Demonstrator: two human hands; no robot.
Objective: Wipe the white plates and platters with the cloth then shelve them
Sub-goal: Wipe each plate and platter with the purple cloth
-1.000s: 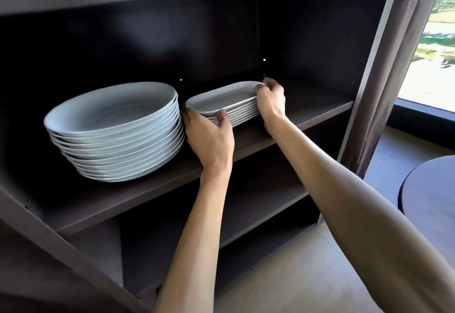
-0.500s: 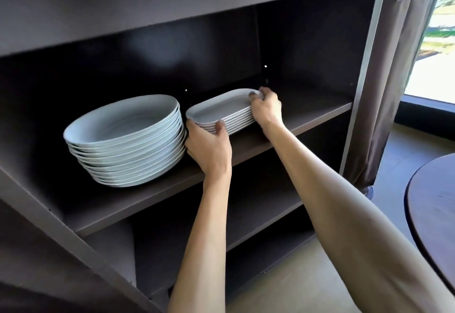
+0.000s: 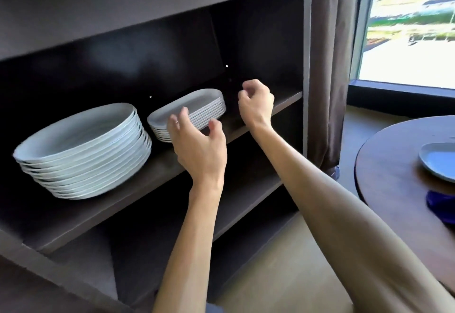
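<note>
Both hands are free of the platter stack (image 3: 189,110) on the shelf (image 3: 162,165); the left hand (image 3: 199,145) is spread, the right hand (image 3: 256,104) loosely curled, each grip empty. Shelving seems finished; next is probably fetching the plate (image 3: 437,163) on the worktop (image 3: 394,177).

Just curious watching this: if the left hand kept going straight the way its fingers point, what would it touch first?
Probably the stack of oblong platters on the shelf; the left hand hovers just before it.

A dark shelf (image 3: 157,172) carried a stack of white plates (image 3: 81,150) at left and a smaller stack of platters (image 3: 194,106) just right. A round table (image 3: 394,177) at far right bore one platter (image 3: 438,163) and a blue cloth (image 3: 440,205).
</note>
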